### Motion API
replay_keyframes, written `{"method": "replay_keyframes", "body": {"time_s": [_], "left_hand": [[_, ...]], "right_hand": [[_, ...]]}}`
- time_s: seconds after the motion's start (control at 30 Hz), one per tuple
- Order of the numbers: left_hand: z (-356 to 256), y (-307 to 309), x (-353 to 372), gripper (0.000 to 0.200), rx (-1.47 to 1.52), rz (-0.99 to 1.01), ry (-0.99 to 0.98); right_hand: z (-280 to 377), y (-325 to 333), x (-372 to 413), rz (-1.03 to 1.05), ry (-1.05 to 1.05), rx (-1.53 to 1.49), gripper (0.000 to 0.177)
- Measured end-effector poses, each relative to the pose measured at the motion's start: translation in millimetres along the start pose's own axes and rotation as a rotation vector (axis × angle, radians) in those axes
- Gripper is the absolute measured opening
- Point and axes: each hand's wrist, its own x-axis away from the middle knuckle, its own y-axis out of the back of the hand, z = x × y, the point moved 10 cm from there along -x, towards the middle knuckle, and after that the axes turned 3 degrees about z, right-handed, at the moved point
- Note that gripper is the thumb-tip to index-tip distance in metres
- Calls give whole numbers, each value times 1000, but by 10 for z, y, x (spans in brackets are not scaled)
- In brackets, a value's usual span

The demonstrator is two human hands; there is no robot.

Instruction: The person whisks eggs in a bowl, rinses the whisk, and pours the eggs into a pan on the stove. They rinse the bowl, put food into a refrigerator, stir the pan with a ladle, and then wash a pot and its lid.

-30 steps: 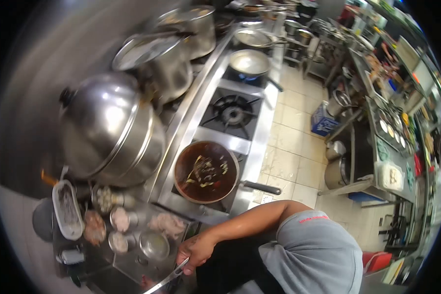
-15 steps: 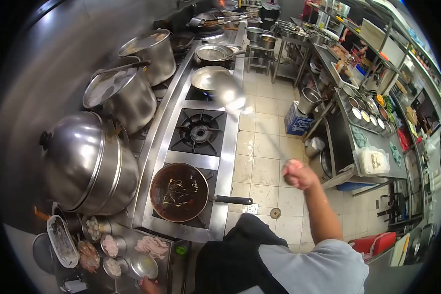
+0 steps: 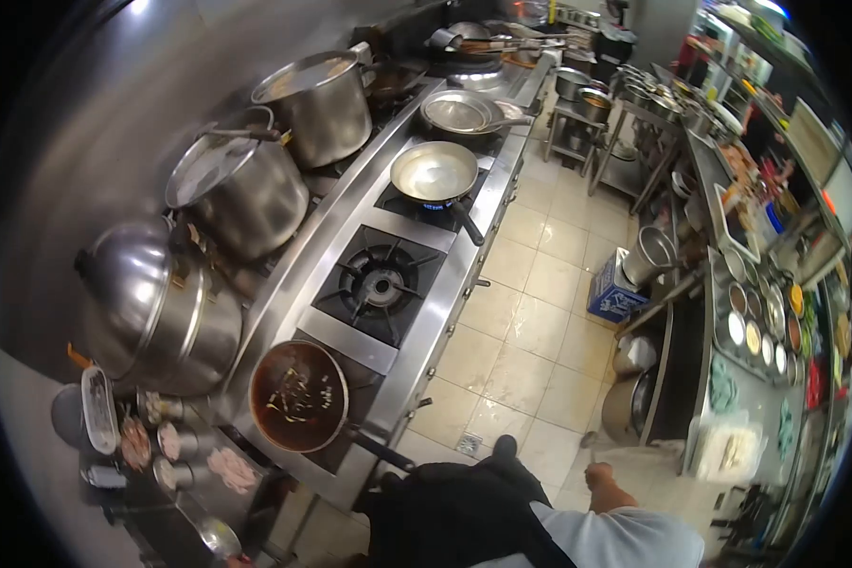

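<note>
Low at the right of my body, my right hand [image 3: 604, 483] is closed around a handle, whose rounded tip shows above the fist. It belongs to a long-handled ladle, now mostly hidden or smeared by motion. At the bottom left edge, my left hand [image 3: 239, 561] is cut off by the frame. Its fingers hold the rim of a round steel container [image 3: 220, 537], tilted, with something yellowish inside. Between the hands, a dark frying pan [image 3: 298, 396] sits on the nearest burner with brown sauce, pale strips and small white bits.
Past a bare burner [image 3: 382, 286], a light pan [image 3: 434, 171] sits over a blue flame. Steel stockpots [image 3: 313, 109] and a domed steamer [image 3: 166, 308] line the wall. Raw meat strips [image 3: 231, 470] lie beside small containers at lower left. A blue box [image 3: 615, 289] stands below the right counter.
The ladle has swung from above the stove back towards my right side, and my right hand is lower. My left hand has drawn the steel container away from its neighbours. The view has shifted.
</note>
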Motion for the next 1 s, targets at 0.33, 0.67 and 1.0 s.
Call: {"method": "replay_keyframes", "body": {"time_s": [0.33,0.67,1.0], "left_hand": [[361,193,1485,19,9,-154,17],[328,-119,2112,21,7,-235,33],[-118,-621,3371,22,-26,-350,-69]], "right_hand": [[3933,1743,640,38,671,-707,32],[7438,2821,2120,166,1028,-826,20],[10948,2718,1076,-54,1109,-545,15]]}}
